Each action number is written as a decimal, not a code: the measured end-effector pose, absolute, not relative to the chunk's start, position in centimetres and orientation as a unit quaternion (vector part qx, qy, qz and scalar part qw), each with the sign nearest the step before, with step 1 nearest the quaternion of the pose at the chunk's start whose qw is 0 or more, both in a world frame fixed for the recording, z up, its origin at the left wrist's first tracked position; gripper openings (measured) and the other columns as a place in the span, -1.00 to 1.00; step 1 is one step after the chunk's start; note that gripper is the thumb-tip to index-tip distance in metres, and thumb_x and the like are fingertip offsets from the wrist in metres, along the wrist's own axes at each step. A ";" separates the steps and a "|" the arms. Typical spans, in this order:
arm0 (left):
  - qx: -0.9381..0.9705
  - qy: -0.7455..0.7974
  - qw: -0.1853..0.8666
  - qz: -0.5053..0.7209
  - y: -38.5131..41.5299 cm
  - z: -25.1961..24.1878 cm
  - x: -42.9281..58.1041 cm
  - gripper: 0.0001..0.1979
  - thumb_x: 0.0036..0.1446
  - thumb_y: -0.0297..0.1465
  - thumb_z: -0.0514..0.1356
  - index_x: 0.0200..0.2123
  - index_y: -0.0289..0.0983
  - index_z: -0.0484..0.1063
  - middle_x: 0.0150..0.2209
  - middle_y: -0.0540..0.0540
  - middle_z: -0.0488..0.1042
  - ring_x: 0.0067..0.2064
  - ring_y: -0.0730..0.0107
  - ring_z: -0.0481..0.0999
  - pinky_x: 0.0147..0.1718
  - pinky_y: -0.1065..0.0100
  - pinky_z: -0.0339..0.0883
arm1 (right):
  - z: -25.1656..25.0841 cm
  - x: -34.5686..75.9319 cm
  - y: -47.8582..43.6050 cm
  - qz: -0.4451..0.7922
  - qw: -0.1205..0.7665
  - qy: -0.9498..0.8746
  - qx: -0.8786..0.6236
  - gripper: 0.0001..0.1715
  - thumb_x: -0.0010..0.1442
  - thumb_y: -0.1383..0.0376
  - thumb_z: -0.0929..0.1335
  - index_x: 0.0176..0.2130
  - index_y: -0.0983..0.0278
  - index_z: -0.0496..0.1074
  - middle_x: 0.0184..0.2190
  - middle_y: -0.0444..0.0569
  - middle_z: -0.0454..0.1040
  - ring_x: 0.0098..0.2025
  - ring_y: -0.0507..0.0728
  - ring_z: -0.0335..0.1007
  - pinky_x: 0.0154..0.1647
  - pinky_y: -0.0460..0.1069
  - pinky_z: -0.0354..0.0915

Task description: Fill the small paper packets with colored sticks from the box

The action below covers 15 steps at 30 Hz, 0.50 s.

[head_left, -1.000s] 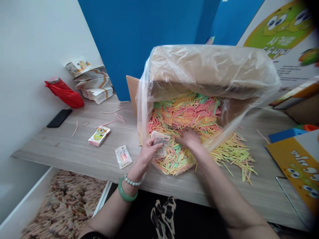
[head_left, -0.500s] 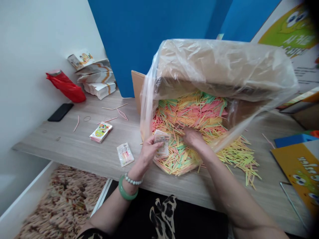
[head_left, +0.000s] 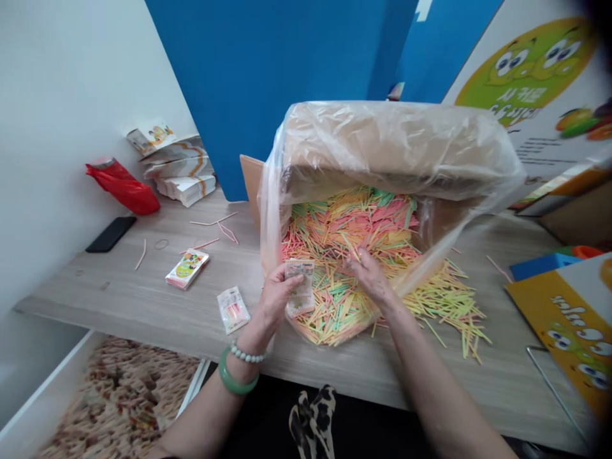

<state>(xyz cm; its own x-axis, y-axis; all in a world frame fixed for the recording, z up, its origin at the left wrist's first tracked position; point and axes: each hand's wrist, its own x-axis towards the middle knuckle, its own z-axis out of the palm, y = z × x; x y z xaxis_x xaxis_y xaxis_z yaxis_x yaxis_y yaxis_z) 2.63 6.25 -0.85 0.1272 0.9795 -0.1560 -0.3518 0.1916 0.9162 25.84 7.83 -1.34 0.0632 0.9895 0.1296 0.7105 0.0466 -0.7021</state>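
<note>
My left hand [head_left: 275, 294] is closed on a small printed packet [head_left: 302, 290] with a clear part, its thumb lying across the front. It rests at the left front of a cardboard box lined with a clear plastic bag [head_left: 401, 137]. Inside lies a heap of thin coloured sticks [head_left: 354, 220] in pink, yellow, orange and green. My right hand [head_left: 370, 275] is over the heap, its fingertips pinched around a few of the thin sticks [head_left: 350, 245]. How many it holds cannot be made out. A second packet with coloured sticks showing [head_left: 233, 310] lies flat on the table left of my left hand.
Spilled sticks [head_left: 449, 299] lie right of the bag's mouth. Farther left are a stack of printed packets [head_left: 187, 268], a black phone [head_left: 111, 234], a red bag [head_left: 123, 186] and folded cartons [head_left: 184, 172]. A yellow printed box [head_left: 568, 319] stands at the right. An open drawer [head_left: 119, 395] sits below.
My right hand has lifted out of the heap, and a few sticks now show in its fingertips. My left hand still holds the packet. The head view has shifted slightly.
</note>
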 end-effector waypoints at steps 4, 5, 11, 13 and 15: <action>0.460 0.361 0.629 0.512 6.4 0.5 3.8 -0.78 -0.02 -0.33 0.39 -0.27 -0.23 0.55 -0.09 -0.14 0.60 -0.04 0.21 0.55 -0.01 0.21 0.38 | -2.3 23.0 6.9 0.374 0.424 -0.627 -0.536 -0.66 0.27 0.09 0.23 -0.13 0.26 0.41 -0.19 -0.01 0.51 -0.13 0.18 0.42 -0.05 0.07 0.35; 0.492 0.348 0.616 0.507 6.6 0.7 4.2 -0.84 0.02 -0.32 0.37 -0.31 -0.22 0.54 0.00 -0.16 0.58 0.06 0.17 0.51 0.06 0.19 0.34 | -2.7 22.4 6.7 0.388 0.428 -0.630 -0.518 -0.64 0.28 0.10 0.24 -0.09 0.26 0.42 -0.15 0.01 0.52 -0.07 0.19 0.42 -0.01 0.08 0.34; 0.599 0.365 0.531 0.476 7.2 0.4 7.0 -0.87 0.16 -0.39 0.26 -0.44 -0.23 0.44 0.16 -0.18 0.51 0.25 0.07 0.40 0.26 0.09 0.16 | -4.9 20.0 6.8 0.303 0.371 -0.689 -0.544 -0.69 0.25 0.32 0.21 -0.22 0.25 0.53 -0.19 0.05 0.61 -0.12 0.20 0.47 -0.01 0.09 0.34; 0.615 0.372 0.507 0.476 6.9 -0.7 7.6 -0.86 0.18 -0.42 0.22 -0.45 -0.21 0.43 0.15 -0.16 0.52 0.25 0.10 0.40 0.27 0.06 0.16 | -5.4 19.9 6.9 0.261 0.343 -0.696 -0.575 -0.70 0.21 0.36 0.22 -0.32 0.26 0.54 -0.27 0.06 0.61 -0.22 0.19 0.47 -0.11 0.06 0.35; 0.626 0.377 0.486 0.479 6.5 -1.8 7.9 -0.87 0.19 -0.43 0.20 -0.43 -0.19 0.43 0.11 -0.15 0.55 0.21 0.12 0.45 0.24 0.05 0.21 | -5.8 19.9 6.9 0.247 0.335 -0.697 -0.584 -0.70 0.19 0.38 0.23 -0.33 0.27 0.55 -0.29 0.06 0.61 -0.26 0.18 0.46 -0.17 0.03 0.35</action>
